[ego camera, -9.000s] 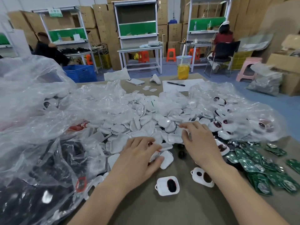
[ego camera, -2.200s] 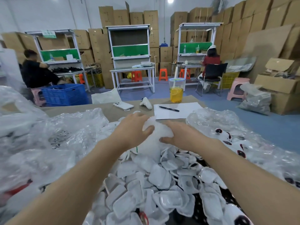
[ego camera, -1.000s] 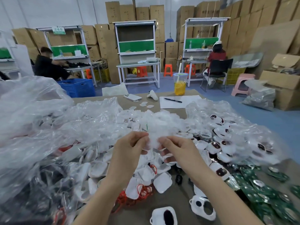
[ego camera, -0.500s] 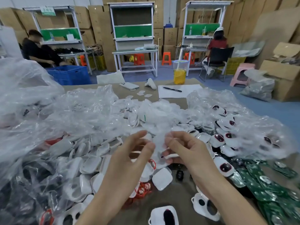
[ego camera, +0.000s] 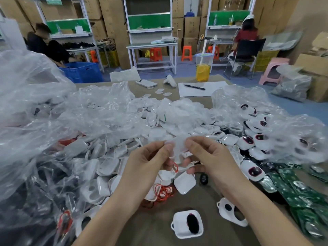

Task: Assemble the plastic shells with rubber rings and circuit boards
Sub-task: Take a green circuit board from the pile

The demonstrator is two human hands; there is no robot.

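Head view. Both hands have come down from the far pile to mid-frame over the desk (ego camera: 195, 196). Left hand (ego camera: 147, 167) and right hand (ego camera: 211, 160) meet on a pale clear piece (ego camera: 178, 146), probably a shell or its wrap; blur hides which. Fingers of both pinch it by thumb and forefinger. A red ring (ego camera: 175, 166) hangs at the left fingers. Ring heap (ego camera: 162, 192) lies at 6 o'clock of the hands, boards (ego camera: 301, 190) at 4. Judgement: picking done, ring fitting in hand.
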